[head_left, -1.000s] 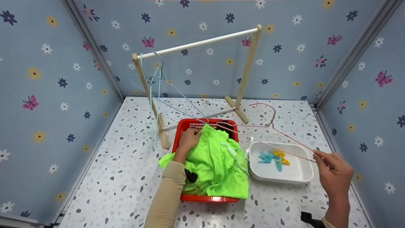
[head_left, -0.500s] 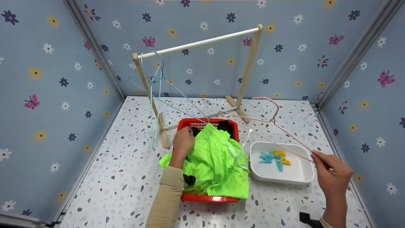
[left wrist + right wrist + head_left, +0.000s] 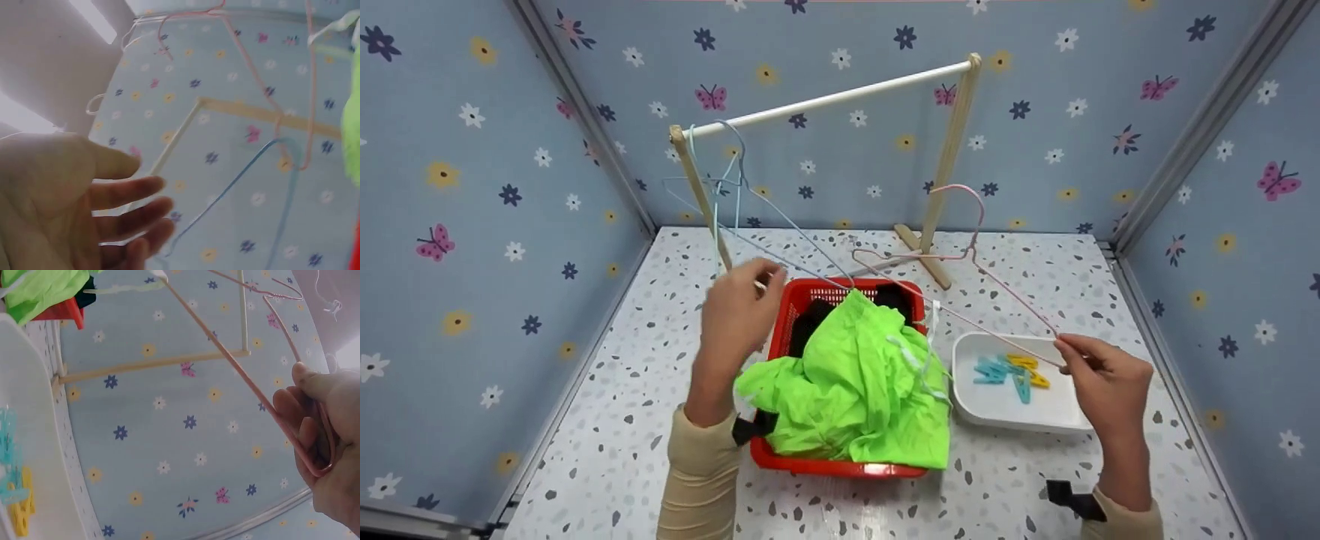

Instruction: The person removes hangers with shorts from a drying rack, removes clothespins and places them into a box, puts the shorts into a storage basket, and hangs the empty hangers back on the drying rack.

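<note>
My right hand [image 3: 1110,379] pinches a pink wire hanger [image 3: 1012,289] by one end. Its hook points up, and its far end reaches above the basket's back rim. Fingers curl round the hanger's corner in the right wrist view. My left hand [image 3: 739,307] is raised at the basket's left side with nothing in it; its fingers [image 3: 140,219] are loosely bent in the left wrist view. Bright green cloth [image 3: 870,382] heaps over the red basket [image 3: 847,471], above dark cloth [image 3: 810,322]. A white drawstring [image 3: 935,322] from the green cloth rises to the hanger's lower wire.
Behind the basket stands a wooden rack with a white rail [image 3: 840,97]. Two bluish hangers hang at its left end, the blue hanger [image 3: 791,217] reaching down to the basket. A white tray [image 3: 997,416] on the right holds several clothespins [image 3: 1024,386].
My left hand has left the cloth in the basket and lifted up to the left. My right hand has brought the pink hanger leftward, its hook rising.
</note>
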